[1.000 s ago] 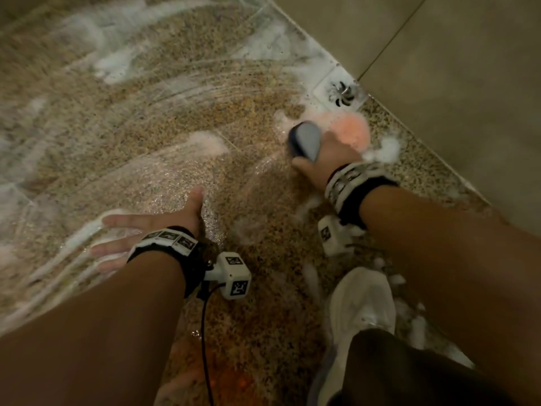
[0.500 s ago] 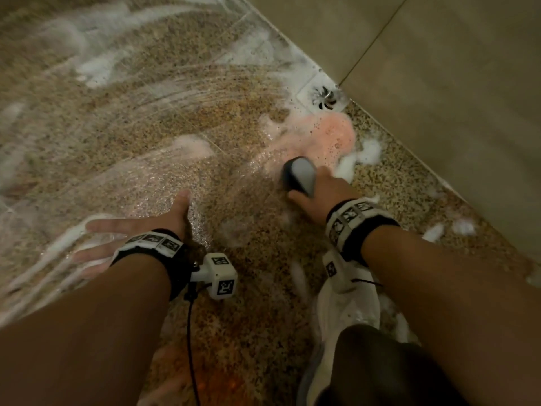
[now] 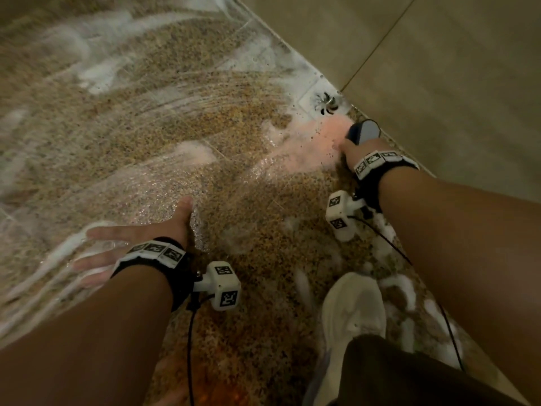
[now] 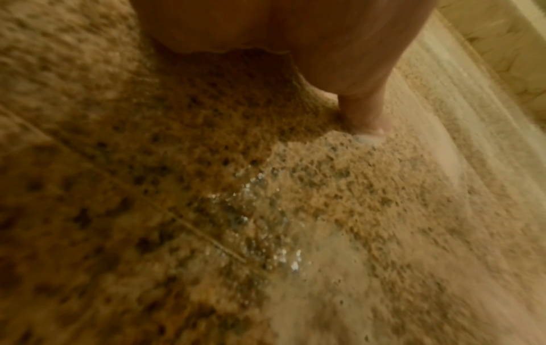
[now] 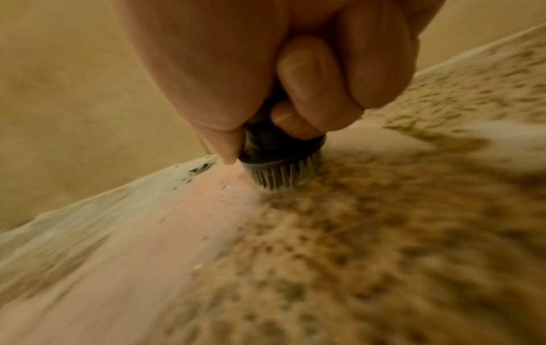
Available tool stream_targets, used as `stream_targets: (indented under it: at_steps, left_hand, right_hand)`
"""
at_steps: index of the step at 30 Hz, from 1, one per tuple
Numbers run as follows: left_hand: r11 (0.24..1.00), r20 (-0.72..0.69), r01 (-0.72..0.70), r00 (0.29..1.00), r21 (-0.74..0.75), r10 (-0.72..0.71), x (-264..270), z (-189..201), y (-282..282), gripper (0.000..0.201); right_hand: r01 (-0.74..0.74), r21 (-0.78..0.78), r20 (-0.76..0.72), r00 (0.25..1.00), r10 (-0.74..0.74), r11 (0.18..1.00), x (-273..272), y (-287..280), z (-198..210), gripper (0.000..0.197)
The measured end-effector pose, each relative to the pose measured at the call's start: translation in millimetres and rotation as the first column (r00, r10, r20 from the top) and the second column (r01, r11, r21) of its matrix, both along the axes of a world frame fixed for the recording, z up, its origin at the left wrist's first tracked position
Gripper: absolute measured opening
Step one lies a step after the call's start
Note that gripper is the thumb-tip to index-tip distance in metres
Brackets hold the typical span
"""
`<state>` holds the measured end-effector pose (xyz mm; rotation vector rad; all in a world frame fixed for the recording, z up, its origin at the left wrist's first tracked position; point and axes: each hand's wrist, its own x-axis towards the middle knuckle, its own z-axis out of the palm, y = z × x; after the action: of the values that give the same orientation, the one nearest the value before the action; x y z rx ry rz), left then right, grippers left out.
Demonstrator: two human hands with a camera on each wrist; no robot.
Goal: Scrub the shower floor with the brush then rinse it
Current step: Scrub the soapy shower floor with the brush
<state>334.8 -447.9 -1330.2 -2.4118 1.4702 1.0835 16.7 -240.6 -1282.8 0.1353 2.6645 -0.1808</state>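
Note:
The shower floor [image 3: 164,133] is speckled brown stone, wet and streaked with white foam. My right hand [image 3: 351,150] grips a dark round brush [image 3: 364,131] close to the wall, just below the drain [image 3: 325,103]. In the right wrist view my fingers [image 5: 313,93] curl round the brush [image 5: 283,161], whose bristles press on the floor beside pinkish foam [image 5: 183,219]. My left hand [image 3: 137,241] lies flat on the wet floor, fingers spread and straight. In the left wrist view only the thumb [image 4: 366,109] shows, touching the floor [image 4: 207,186].
A beige tiled wall [image 3: 439,68] runs diagonally along the floor's right edge. My white shoe [image 3: 351,312] stands on the foamy floor at the lower right. Cables [image 3: 190,347] hang from both wrist cameras. An orange stain [image 3: 216,394] marks the floor at the bottom.
My right hand has pushed the brush away from me, up to the wall beside the drain, smearing the pink foam. The left hand stays flat on the floor.

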Motion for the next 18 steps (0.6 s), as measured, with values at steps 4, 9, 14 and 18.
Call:
stream_targets:
  at_steps: [4,9,14,18]
  left_hand:
    - [1.0,0.013,0.02,1.0,0.0,-0.02,-1.2,9.1,3.5,0.172]
    - [1.0,-0.013,-0.007,1.0,0.011,0.007,-1.7,3.4,-0.8,0.181]
    - [1.0,0.015,-0.013,1.0,0.025,0.013,0.8,-2.8,-4.2,0.185]
    - [1.0,0.014,0.004,1.0,0.02,-0.005,-1.2,4.0,-1.6,0.179]
  right_hand:
    - [0.018,0.098,-0.009,1.0,-0.017,0.995,7.2,25.3,-6.5,0.077]
    - [-0.146,-0.04,-0.01,0.989,0.145,0.989,6.2,-47.6,5.7,0.072]
    - [0.059,-0.048,0.023,0.998,-0.058,0.997,43.6,-28.3,-4.1,0.097]
    - [-0.113,-0.074,0.032,0.993,0.115,0.991,99.4,-22.6,7.8,0.075]
